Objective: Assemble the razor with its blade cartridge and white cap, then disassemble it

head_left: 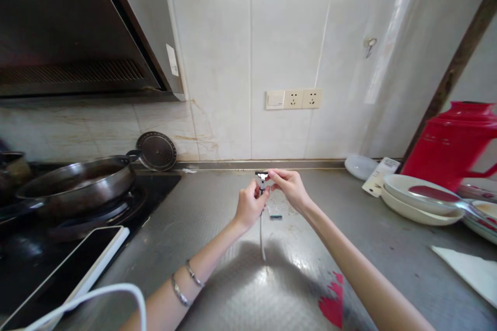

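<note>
A razor [263,181] is held up over the steel counter, its dark head at the top and its thin grey handle [262,243] hanging down. My left hand [251,200] is closed around the upper handle, just below the head. With fingertips pinched, my right hand [286,185] grips the right end of the razor head. A small dark strip with a teal edge [276,217] lies on the counter below my hands; it resembles a razor blade cartridge, but its details are too small to make out.
Left are a steel pan [81,189] on the stove and a white-edged phone [73,274] with a white cable [112,289]. Right stand a red thermos jug [446,145], stacked bowls [419,207] and a white sheet [469,271]. Sockets [303,99] sit on the tiled wall.
</note>
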A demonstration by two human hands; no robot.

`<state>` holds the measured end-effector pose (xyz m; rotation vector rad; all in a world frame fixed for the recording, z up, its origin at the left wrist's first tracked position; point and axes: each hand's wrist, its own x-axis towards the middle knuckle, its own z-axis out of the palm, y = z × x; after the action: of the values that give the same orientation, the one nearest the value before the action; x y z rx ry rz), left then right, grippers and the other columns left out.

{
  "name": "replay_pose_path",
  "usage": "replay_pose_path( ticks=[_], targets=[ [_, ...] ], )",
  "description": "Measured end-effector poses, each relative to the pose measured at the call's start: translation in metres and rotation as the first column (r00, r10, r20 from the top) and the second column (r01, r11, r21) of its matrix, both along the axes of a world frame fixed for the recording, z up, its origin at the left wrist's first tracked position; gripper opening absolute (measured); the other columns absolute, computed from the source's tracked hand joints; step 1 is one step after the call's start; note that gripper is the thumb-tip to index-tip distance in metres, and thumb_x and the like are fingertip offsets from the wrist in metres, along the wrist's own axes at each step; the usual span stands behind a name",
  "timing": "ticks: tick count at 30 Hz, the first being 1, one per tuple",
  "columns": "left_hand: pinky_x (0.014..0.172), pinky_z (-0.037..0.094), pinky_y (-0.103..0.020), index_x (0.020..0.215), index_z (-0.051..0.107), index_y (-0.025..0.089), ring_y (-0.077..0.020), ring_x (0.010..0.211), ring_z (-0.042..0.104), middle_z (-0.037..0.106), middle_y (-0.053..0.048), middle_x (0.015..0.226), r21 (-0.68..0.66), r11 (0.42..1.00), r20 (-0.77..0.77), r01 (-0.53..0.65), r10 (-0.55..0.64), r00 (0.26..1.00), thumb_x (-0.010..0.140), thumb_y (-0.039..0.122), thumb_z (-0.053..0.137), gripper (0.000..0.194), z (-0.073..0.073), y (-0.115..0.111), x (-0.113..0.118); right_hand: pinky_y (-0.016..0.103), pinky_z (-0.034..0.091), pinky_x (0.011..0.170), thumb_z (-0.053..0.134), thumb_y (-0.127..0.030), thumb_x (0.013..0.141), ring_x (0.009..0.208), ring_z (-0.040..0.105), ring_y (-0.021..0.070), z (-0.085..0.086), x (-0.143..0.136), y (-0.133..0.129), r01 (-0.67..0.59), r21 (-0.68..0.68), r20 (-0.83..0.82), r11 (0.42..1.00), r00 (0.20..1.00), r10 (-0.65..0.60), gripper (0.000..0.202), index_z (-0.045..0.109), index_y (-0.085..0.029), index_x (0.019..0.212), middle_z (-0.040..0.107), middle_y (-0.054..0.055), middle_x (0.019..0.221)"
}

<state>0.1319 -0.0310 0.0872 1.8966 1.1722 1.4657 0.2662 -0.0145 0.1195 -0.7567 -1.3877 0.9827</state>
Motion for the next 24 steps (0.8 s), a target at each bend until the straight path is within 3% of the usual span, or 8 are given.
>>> replay_pose_path(
  ticks=[10,18,21,24],
  targets=[
    [0.043,0.027,-0.019,0.06,0.037,0.02,-0.0085,0.041,0.043,0.04,0.007,0.044,0.032,0.998,-0.035,-0.056,0.057,0.998,0.079,0.042,0.05,0.031,-0.0046,0.003,0.0017,0.023,0.047,0.05,0.066,-0.044,0.069,0.07,0.06,0.017,0.0011,-0.0019,-0.0025,-0.026,0.031,0.026,0.999,0.999,0.025,0.03,0.073,-0.017,0.078,0.068,0.005,0.074],
    [0.041,0.028,-0.019,0.059,0.036,0.02,-0.0081,0.039,0.045,0.041,0.007,0.043,0.039,0.996,-0.045,-0.077,0.079,0.996,0.076,0.042,0.054,0.033,0.0019,0.0029,-0.0011,0.022,0.047,0.049,0.066,-0.044,0.069,0.07,0.061,0.0171,0.0023,-0.0014,-0.0015,-0.022,-0.014,0.004,1.0,1.0,0.022,0.03,0.073,-0.017,0.079,0.068,0.006,0.073],
    [0.039,0.03,-0.018,0.06,0.038,0.02,-0.0086,0.038,0.048,0.044,0.007,0.044,-0.003,0.999,-0.004,-0.048,0.048,0.999,0.075,0.042,0.056,0.032,0.003,0.0044,-0.0027,0.021,0.047,0.048,0.066,-0.045,0.068,0.072,0.061,0.0172,0.0022,-0.0012,-0.0011,-0.011,-0.043,-0.002,0.999,1.0,0.011,0.033,0.072,-0.018,0.086,0.068,0.006,0.079],
    [0.04,0.037,-0.02,0.068,0.046,0.018,-0.0118,0.043,0.055,0.055,0.003,0.053,-0.078,0.995,0.073,0.057,-0.052,0.996,0.075,0.045,0.056,0.029,0.0043,0.0087,-0.0054,0.019,0.046,0.046,0.065,-0.045,0.069,0.071,0.06,0.0151,0.0028,0.0004,-0.0006,0.024,-0.068,-0.04,0.997,0.999,-0.027,0.042,0.067,-0.02,0.102,0.067,0.006,0.085]
  ],
)
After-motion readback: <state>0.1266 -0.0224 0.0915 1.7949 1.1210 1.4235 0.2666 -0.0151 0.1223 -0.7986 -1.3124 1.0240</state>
